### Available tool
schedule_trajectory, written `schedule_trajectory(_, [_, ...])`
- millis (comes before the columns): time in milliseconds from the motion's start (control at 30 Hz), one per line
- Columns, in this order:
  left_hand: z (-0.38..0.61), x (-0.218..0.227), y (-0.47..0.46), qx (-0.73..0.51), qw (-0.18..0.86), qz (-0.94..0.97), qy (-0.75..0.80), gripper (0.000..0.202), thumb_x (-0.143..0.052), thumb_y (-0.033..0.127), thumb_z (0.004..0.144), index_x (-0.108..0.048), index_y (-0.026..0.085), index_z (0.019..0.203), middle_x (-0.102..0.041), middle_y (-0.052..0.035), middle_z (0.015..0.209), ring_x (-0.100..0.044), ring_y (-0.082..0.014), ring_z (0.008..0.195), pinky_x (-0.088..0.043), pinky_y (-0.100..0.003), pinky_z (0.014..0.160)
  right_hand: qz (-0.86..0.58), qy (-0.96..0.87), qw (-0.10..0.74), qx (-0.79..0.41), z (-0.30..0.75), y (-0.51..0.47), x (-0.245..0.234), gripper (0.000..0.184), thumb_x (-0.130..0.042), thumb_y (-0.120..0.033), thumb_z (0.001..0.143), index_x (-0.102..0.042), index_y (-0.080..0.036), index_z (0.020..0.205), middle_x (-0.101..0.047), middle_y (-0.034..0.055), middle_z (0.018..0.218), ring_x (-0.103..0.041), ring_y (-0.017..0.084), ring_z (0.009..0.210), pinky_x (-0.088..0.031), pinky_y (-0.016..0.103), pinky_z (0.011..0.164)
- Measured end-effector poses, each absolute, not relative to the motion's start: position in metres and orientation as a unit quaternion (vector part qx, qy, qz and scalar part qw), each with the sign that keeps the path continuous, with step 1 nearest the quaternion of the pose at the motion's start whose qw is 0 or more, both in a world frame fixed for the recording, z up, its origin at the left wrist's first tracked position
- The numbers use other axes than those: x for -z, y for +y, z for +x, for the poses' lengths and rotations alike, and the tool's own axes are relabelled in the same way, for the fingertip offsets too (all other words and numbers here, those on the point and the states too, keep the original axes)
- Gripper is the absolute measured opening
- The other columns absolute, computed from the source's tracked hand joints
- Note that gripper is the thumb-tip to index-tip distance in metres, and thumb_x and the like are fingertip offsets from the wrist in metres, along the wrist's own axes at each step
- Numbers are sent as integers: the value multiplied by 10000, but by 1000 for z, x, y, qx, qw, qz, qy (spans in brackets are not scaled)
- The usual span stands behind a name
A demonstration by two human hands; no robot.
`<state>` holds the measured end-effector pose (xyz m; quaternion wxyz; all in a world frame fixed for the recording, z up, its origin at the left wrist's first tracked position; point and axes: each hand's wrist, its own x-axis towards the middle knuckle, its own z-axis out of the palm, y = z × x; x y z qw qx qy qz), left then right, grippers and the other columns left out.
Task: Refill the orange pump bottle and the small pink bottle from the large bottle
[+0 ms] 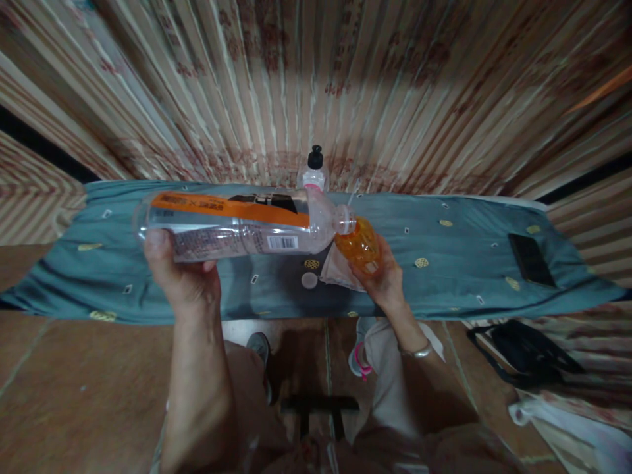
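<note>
My left hand (182, 271) grips a large clear plastic bottle (237, 224) with an orange label, held on its side. Its open mouth touches the top of a small orange container (359, 246), which my right hand (385, 280) holds upright from below. Both are above a narrow table under a teal cloth (444, 263). A round cap (309, 280) and a pale cloth (338, 271) lie on the table just beneath the bottles.
A small white bottle with a black cap (315, 172) stands at the table's far edge by a striped curtain (316, 79). A dark phone (531, 259) lies on the right. A black bag (523, 352) sits on the tiled floor.
</note>
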<state>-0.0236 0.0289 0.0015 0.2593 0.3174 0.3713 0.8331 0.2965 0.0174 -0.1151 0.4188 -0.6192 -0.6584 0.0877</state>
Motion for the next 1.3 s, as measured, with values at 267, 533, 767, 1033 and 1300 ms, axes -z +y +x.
schedule_trajectory(267, [-27,1,30,-841,264,308,357,550,-827,658,549,-694,176,781,-485,9,769,-400,-72,587,-102,-131,349,-611,-666,422,-72,295,18,115,753,-806,-421,776,-586,-160,1447,-759,187,1360,-750,358,1220,-629,528,1045])
schedule_trajectory(533, [-27,1,29,-834,261,311,374,518,-789,666,571,-722,187,757,-493,11,750,-387,-74,578,-139,-128,340,-625,-658,411,-85,295,17,114,749,-826,-387,775,-586,-174,1451,-755,181,1365,-747,353,1228,-625,520,1056])
schedule_trajectory(767, [-27,1,29,-838,264,319,355,498,-816,642,583,-771,191,789,-502,-6,766,-385,-85,601,-128,-119,360,-620,-655,421,-93,295,18,115,779,-819,-397,771,-562,-191,1477,-765,158,1350,-752,341,1215,-627,508,1054])
schedule_trajectory(1033, [-26,2,28,-838,257,311,368,546,-804,658,581,-744,173,825,-509,-8,794,-406,-83,607,-126,-136,353,-617,-663,414,-86,298,18,116,779,-820,-403,769,-568,-159,1464,-748,192,1370,-742,360,1235,-619,534,1065])
schedule_trajectory(1300, [-26,1,28,-832,255,317,377,580,-776,690,599,-756,176,866,-502,1,769,-381,-87,598,-135,-138,356,-618,-666,409,-83,298,18,117,778,-814,-406,775,-558,-182,1475,-746,182,1378,-738,358,1243,-621,529,1058])
